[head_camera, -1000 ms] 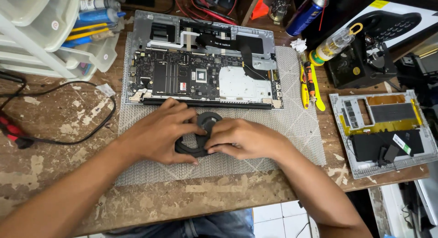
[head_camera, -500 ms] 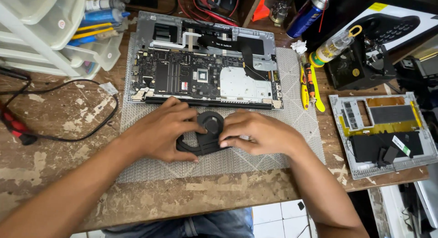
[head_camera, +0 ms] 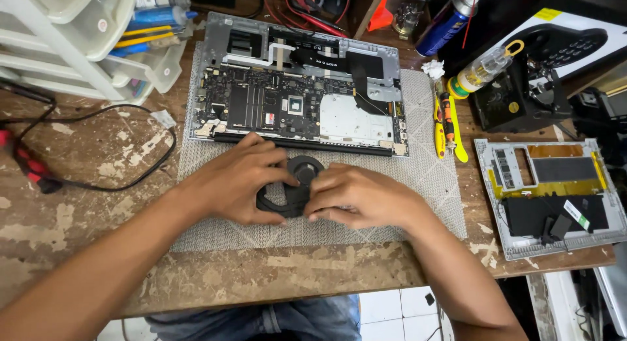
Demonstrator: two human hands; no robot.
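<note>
Here both hands, left (head_camera: 238, 181) and right (head_camera: 359, 197), curl palm-down, gripping the black fan (head_camera: 294, 184) between them

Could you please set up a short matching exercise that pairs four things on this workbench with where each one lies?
Things:
1. Black round cooling fan
2. Opened silver laptop with exposed circuit board
3. Yellow-handled tools
4. Grey removed bottom cover

Places:
A. At the mat's right edge, beside the laptop
B. Between the left hand and right hand
C. On the bench's right end, off the mat
D. At the far side of the grey mat

Pairs: 1-B, 2-D, 3-A, 4-C
</note>
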